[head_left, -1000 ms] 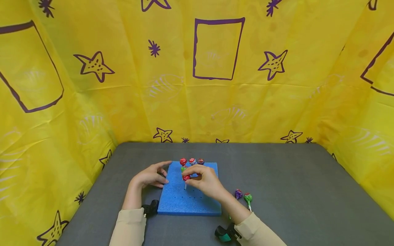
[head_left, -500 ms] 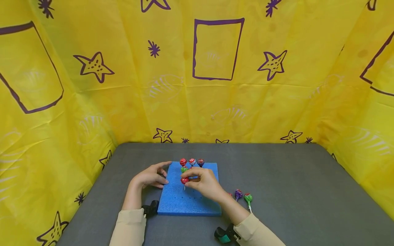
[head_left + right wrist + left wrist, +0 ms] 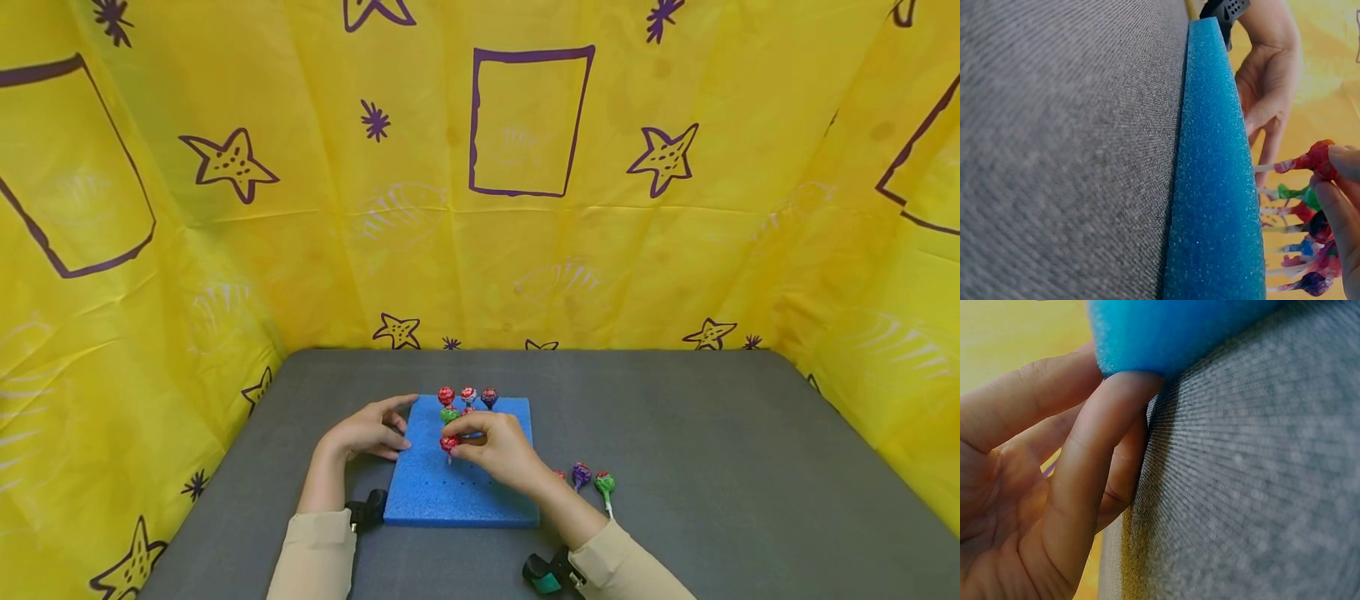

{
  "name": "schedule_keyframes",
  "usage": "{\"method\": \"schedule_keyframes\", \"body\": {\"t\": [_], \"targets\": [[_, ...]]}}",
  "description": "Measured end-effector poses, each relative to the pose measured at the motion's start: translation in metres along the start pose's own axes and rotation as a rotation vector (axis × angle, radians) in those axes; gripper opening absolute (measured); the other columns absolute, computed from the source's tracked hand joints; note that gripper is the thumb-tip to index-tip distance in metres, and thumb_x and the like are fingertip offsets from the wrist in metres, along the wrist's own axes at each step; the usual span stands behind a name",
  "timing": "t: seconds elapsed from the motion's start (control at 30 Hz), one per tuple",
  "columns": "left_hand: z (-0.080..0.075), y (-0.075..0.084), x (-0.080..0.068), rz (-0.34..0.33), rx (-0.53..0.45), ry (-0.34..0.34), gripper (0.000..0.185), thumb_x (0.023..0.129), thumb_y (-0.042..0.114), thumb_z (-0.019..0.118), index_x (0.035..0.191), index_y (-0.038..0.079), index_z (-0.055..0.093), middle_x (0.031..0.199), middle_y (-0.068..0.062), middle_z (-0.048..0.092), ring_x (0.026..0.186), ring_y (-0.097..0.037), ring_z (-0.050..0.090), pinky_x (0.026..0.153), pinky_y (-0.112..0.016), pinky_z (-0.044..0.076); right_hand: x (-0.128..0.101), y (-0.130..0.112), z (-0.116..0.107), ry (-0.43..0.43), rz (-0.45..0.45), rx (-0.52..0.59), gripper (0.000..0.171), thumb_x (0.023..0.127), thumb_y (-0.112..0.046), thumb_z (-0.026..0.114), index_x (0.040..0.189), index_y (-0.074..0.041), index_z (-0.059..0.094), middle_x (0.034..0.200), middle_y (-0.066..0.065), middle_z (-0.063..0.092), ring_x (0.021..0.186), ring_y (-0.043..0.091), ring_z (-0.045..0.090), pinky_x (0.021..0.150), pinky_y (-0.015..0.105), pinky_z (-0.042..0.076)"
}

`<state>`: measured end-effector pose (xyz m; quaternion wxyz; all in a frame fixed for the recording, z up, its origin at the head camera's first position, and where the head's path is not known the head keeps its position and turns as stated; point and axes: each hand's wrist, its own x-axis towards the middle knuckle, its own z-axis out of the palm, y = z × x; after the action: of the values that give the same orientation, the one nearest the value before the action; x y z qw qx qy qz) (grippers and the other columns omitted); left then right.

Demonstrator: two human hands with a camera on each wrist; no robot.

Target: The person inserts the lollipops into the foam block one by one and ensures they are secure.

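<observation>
Your right hand (image 3: 501,448) has come down a little since a second ago, and the red lolly (image 3: 450,442) it pinches now sits lower, with its stick close to the foam.

Big things first. You have a gray table (image 3: 712,467) with yellow cloth (image 3: 225,250) all around it. On the table lies the blue foam (image 3: 450,492), full of little holes. Your left hand (image 3: 369,431) rests against the foam's left edge with the fingers nearly straight, holding it in place. Five lollies (image 3: 468,394) already stand at the far end of the foam. Three more lollies (image 3: 591,479) lie on the table to the right, near your right wrist.

Now the things that could go wrong. The stick is thin. If you push it in tilted, it may bend or miss the hole. I cannot tell if it is in a hole yet. The standing green lolly (image 3: 449,413) is just behind your fingers, so a bump could tip it. The foam is light too. If your left hand lets go, it may slide when you press down.
</observation>
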<state>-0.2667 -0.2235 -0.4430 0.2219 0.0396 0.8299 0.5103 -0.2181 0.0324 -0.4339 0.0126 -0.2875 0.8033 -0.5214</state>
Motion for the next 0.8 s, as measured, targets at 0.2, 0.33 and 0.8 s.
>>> {"method": "schedule_keyframes", "body": {"t": [0.2, 0.33, 0.8], "targets": [[0.0, 0.0, 0.0, -0.007, 0.002, 0.001, 0.079, 0.083, 0.002, 0.074, 0.152, 0.013, 0.036, 0.099, -0.012, 0.054, 0.075, -0.019, 0.063, 0.065, -0.031, 0.062, 0.0, 0.0, 0.0, -0.003, -0.006, -0.004, 0.02, 0.088, -0.008, 0.073, 0.107, -0.005, 0.075, 0.107, 0.005, 0.075, 0.104, 0.019, 0.072, 0.083, 0.021, 0.06], [0.0, 0.0, 0.0, -0.007, 0.005, 0.001, 0.079, 0.083, 0.002, 0.074, 0.152, 0.013, 0.036, 0.099, -0.012, 0.054, 0.076, -0.019, 0.063, 0.065, -0.031, 0.062, 0.0, -0.002, -0.002, 0.0, -0.019, -0.013, 0.02, 0.088, -0.007, 0.072, 0.108, -0.005, 0.075, 0.107, 0.005, 0.075, 0.105, 0.02, 0.072, 0.084, 0.02, 0.059], [0.0, 0.0, 0.001, -0.007, -0.002, -0.001, 0.081, 0.082, 0.001, 0.074, 0.152, 0.014, 0.036, 0.099, -0.012, 0.054, 0.074, -0.019, 0.06, 0.065, -0.031, 0.062, -0.003, -0.011, -0.014, 0.052, -0.041, 0.007, 0.022, 0.088, -0.007, 0.072, 0.109, -0.007, 0.074, 0.108, 0.01, 0.075, 0.098, 0.02, 0.074, 0.084, 0.028, 0.061]]}}
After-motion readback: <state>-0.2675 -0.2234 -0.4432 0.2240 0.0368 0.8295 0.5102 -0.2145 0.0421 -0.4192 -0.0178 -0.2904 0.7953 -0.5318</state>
